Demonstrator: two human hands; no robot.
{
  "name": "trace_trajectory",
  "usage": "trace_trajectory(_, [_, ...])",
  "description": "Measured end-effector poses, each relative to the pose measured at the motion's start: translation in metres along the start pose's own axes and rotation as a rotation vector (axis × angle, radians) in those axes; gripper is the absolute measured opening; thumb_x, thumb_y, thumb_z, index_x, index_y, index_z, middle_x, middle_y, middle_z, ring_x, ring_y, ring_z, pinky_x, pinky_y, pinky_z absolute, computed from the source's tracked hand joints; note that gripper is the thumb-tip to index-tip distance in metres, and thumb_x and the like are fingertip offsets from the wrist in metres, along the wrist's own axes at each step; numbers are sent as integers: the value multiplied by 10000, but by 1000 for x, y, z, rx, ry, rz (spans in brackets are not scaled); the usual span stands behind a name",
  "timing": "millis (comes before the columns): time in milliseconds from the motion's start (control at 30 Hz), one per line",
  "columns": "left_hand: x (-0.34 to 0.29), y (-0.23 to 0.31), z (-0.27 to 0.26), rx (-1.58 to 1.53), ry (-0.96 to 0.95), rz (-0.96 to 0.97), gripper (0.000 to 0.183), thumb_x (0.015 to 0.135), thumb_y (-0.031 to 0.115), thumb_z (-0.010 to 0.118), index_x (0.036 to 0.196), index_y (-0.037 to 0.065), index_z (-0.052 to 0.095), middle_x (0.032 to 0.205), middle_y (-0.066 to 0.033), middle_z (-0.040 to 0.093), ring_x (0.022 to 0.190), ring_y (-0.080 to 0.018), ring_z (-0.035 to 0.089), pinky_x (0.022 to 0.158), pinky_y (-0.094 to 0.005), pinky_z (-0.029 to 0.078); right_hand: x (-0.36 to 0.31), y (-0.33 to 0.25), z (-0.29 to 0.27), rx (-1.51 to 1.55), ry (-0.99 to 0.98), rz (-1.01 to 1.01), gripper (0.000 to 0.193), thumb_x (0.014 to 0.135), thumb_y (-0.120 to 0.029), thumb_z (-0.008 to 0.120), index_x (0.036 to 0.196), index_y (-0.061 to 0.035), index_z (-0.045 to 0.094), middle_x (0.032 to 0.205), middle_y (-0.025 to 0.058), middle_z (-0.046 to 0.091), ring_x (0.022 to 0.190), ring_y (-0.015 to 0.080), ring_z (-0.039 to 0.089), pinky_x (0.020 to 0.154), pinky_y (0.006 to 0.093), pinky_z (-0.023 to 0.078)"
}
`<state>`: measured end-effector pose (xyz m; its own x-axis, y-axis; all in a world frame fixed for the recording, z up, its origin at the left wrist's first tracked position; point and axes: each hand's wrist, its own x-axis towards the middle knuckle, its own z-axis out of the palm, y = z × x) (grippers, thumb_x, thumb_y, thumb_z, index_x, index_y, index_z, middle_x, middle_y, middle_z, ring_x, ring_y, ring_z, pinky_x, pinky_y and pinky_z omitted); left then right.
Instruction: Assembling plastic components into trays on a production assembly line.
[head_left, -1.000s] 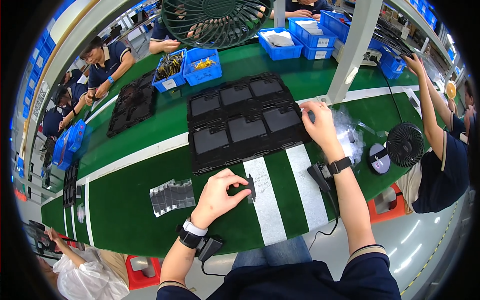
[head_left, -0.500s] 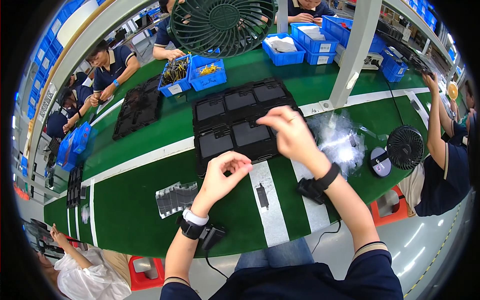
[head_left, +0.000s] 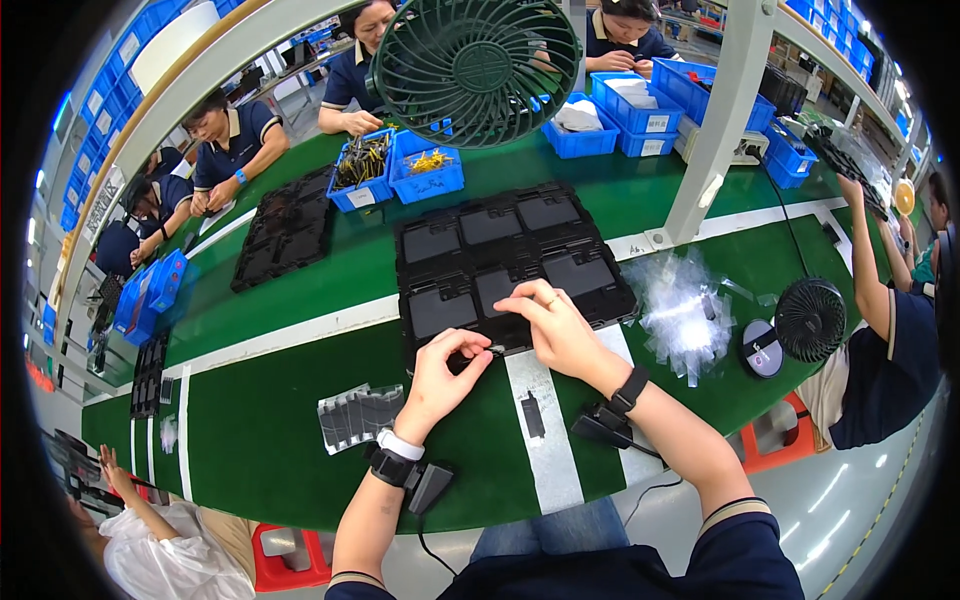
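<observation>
A black plastic tray (head_left: 408,290) with several dark rectangular panels in its pockets lies in front of me on the green table. My left hand (head_left: 447,378) is at its near edge, thumb and fingertips pinched; a small dark piece shows beside them, too small to name. Over the tray's near row, my right hand (head_left: 562,335) has its thumb and fingers drawn together; whatever they hold, if anything, is hidden. Left of my left wrist lies a sheet of dark strips on clear film (head_left: 361,416). A small black strip (head_left: 533,414) rests on white tape between my forearms.
Crumpled clear film (head_left: 688,320) is heaped right of the tray, near a small black fan (head_left: 810,318). A large green fan (head_left: 478,68) hangs overhead beside a grey post (head_left: 712,140). Blue bins (head_left: 428,178) stand behind the tray. Co-workers sit around the table.
My right hand has come down and left, closer to my left hand at the tray's near edge. My left hand has dropped slightly. The whole view has shifted a little.
</observation>
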<state>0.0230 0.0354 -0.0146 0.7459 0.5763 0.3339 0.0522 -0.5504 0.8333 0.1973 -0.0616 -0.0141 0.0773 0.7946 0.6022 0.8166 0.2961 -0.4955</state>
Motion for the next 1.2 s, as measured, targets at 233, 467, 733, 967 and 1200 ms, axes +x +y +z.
trace_trajectory(233, [-1, 2, 1, 47, -19, -31, 107, 735, 30, 649, 838, 2, 638, 740, -43, 581, 701, -104, 554, 671, -231, 443, -5, 0, 3, 42, -109, 39, 432, 672, 30, 519, 1080, -110, 538, 1038, 119, 486, 864, 323, 512, 796, 391, 419])
trace_trajectory(467, [-6, 1, 1, -12, 93, -40, 158, 767, 6, 627, 923, -8, 604, 819, -50, 586, 790, -118, 581, 729, -239, 461, -3, -9, 2, 7, -65, 25, 346, 727, -33, 568, 1065, -106, 554, 1013, 91, 498, 892, 262, 517, 840, 361, 388])
trace_trajectory(733, [-15, 28, 8, -659, 21, -211, 492, 806, -55, 560, 1248, 27, 359, 1172, -142, 470, 1096, -230, 521, 904, -308, 442, -5, -23, 6, -113, 150, -37, 456, 682, -49, 610, 1127, -120, 540, 1068, 98, 473, 986, 280, 479, 875, 390, 369])
trace_trajectory(967, [-16, 24, 16, -705, 8, -268, 466, 802, -60, 573, 1218, 13, 376, 1149, -142, 485, 1070, -225, 532, 900, -308, 453, -5, -24, 5, -171, 174, -87, 471, 651, -57, 644, 1109, -126, 558, 1078, 85, 474, 1003, 265, 474, 894, 405, 357])
trace_trajectory(1200, [-19, 19, 20, -731, 15, -312, 468, 784, -54, 608, 1197, 8, 399, 1076, -115, 518, 1003, -179, 553, 884, -288, 462, -6, -26, 7, -206, 138, -115, 456, 646, -81, 665, 1090, -119, 566, 1052, 64, 482, 998, 232, 478, 926, 443, 329])
